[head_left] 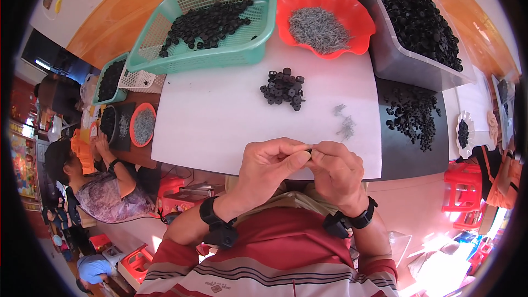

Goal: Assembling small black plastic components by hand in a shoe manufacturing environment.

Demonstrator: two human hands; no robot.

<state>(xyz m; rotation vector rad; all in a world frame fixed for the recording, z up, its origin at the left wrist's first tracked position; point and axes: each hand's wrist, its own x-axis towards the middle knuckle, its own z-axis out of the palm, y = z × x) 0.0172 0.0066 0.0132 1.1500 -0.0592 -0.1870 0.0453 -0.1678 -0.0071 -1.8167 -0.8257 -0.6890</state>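
My left hand (269, 166) and my right hand (336, 171) meet at the near edge of the white board (220, 115), fingertips pinched together on a small black plastic part (309, 151). A thin metal pin seems to be held with it, but it is too small to tell. A small heap of black plastic parts (284, 89) lies on the board beyond my hands. A few loose metal pins (345, 122) lie to its right.
At the back stand a teal basket (258, 38) with black parts, a red bowl (352, 11) of metal pins and a clear bin (396, 58) of black parts. More black parts (413, 115) lie on a dark mat at the right. Another person (99, 184) works at the left.
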